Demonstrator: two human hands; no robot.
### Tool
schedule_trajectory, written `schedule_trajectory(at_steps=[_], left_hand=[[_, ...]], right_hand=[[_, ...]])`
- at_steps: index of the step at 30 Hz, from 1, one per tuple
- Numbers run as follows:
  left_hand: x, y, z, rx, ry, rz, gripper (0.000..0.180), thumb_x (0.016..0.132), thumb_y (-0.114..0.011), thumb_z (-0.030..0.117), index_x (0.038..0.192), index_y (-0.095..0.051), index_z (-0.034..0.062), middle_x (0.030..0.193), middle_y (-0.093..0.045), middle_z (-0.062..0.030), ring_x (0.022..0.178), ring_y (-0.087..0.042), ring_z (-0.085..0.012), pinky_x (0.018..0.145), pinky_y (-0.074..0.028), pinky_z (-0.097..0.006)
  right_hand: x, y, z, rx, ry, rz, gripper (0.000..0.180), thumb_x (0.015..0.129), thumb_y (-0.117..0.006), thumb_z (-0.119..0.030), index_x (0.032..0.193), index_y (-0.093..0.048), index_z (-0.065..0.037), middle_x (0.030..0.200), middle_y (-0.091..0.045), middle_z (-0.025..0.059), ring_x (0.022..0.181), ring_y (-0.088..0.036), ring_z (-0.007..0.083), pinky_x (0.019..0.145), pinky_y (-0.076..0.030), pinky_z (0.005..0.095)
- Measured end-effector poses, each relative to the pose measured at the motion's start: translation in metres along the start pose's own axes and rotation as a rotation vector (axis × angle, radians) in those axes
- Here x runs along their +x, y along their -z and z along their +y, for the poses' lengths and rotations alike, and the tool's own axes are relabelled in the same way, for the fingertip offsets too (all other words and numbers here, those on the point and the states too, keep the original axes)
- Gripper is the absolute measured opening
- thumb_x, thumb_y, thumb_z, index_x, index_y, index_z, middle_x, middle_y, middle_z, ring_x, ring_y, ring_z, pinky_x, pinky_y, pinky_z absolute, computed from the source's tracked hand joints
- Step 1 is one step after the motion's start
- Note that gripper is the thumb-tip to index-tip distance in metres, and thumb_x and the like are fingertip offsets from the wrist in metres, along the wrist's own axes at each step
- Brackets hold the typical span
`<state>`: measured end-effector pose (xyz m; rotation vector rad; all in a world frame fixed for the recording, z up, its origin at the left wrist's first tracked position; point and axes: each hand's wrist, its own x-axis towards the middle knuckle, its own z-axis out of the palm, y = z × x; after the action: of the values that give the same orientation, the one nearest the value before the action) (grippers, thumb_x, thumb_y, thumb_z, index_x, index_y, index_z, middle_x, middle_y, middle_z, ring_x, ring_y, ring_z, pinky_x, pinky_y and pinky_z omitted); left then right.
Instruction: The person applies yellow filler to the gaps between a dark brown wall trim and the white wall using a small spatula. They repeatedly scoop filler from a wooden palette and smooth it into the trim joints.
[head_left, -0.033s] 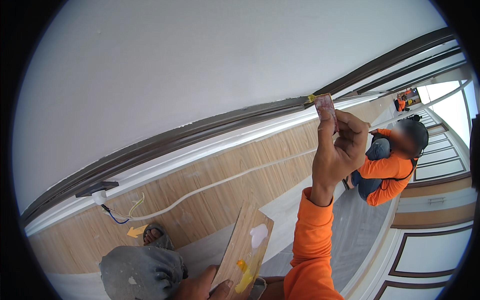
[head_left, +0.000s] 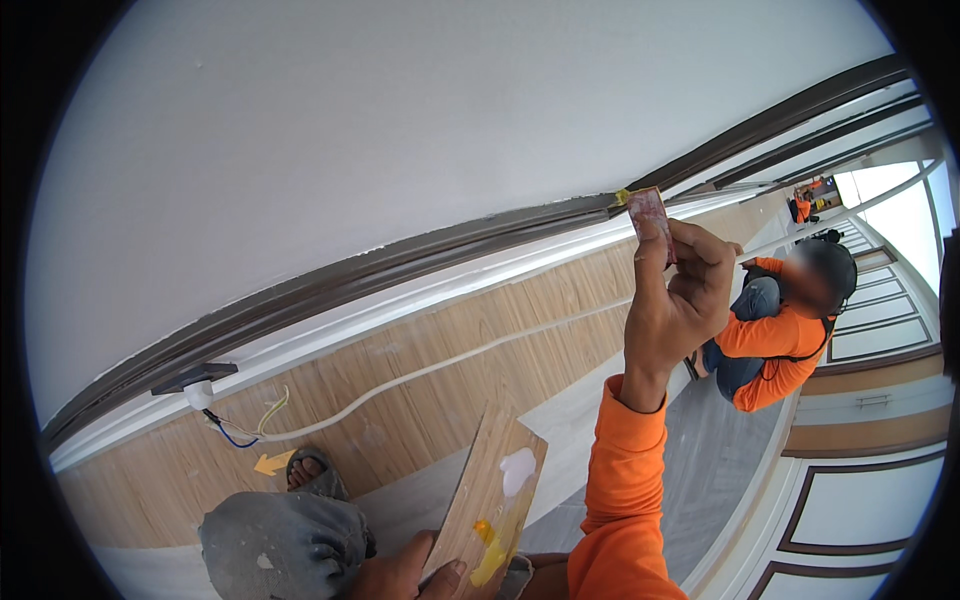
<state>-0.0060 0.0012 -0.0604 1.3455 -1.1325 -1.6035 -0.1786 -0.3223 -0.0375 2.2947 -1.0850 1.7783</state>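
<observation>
My right hand (head_left: 675, 290), in an orange sleeve, is raised and pinches a small flat scraper card (head_left: 648, 210), whose top edge touches the dark brown trim strip (head_left: 420, 255) where a dab of yellow filler (head_left: 622, 196) sits. My left hand (head_left: 405, 572) at the bottom edge grips a wooden board (head_left: 490, 490) used as a palette, carrying a white blob and a yellow blob of paste. The board tilts up toward the wall.
A white upper wall (head_left: 400, 120) meets wood-look panelling (head_left: 470, 360) below white moulding. A loose cable with bare wires (head_left: 235, 425) hangs from a small fitting. Another person in orange (head_left: 780, 335) crouches at the right. My grey-clad knee (head_left: 280, 545) and sandalled foot are below.
</observation>
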Motion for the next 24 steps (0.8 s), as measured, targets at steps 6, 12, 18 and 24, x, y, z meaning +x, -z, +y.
schedule_trajectory(at_steps=[6, 12, 18, 24], left_hand=[[-0.004, -0.004, -0.007, 0.038, -0.008, 0.008, 0.047, 0.106, -0.054, 0.023, 0.134, -0.046, -0.0137, 0.094, -0.064, -0.0373, 0.084, -0.067, -0.0518, 0.069, -0.052, -0.049], [0.0, 0.001, 0.005, -0.003, 0.026, 0.004, 0.046, 0.105, -0.056, 0.021, 0.134, -0.046, -0.0135, 0.092, -0.064, -0.0364, 0.082, -0.067, -0.0514, 0.068, -0.052, -0.048], [-0.005, -0.006, -0.005, 0.075, -0.057, 0.048, 0.042, 0.104, -0.056, 0.02, 0.13, -0.048, -0.0123, 0.089, -0.063, -0.0359, 0.079, -0.067, -0.051, 0.066, -0.051, -0.049], [-0.002, -0.001, 0.004, 0.036, 0.018, -0.011, 0.044, 0.105, -0.056, 0.02, 0.133, -0.047, -0.0127, 0.095, -0.064, -0.0366, 0.085, -0.067, -0.0508, 0.069, -0.052, -0.047]], right_hand=[[-0.002, -0.004, 0.005, 0.044, -0.021, 0.003, 0.017, 0.087, -0.078, 0.003, 0.099, -0.066, 0.0, 0.084, -0.069, 0.0044, 0.068, -0.062, 0.0058, 0.061, -0.048, 0.019], [0.001, 0.0, 0.003, -0.06, 0.047, -0.013, 0.018, 0.087, -0.078, 0.003, 0.099, -0.066, 0.001, 0.085, -0.069, 0.0048, 0.067, -0.06, 0.0065, 0.062, -0.048, 0.0202], [-0.003, 0.0, 0.001, 0.01, 0.001, 0.024, 0.017, 0.086, -0.078, 0.003, 0.099, -0.067, 0.0, 0.084, -0.069, 0.0044, 0.067, -0.06, 0.0066, 0.061, -0.047, 0.0198], [-0.001, -0.002, 0.007, 0.015, 0.022, -0.016, 0.017, 0.087, -0.079, 0.002, 0.098, -0.067, 0.0, 0.083, -0.069, 0.0044, 0.067, -0.06, 0.0063, 0.061, -0.047, 0.0197]])
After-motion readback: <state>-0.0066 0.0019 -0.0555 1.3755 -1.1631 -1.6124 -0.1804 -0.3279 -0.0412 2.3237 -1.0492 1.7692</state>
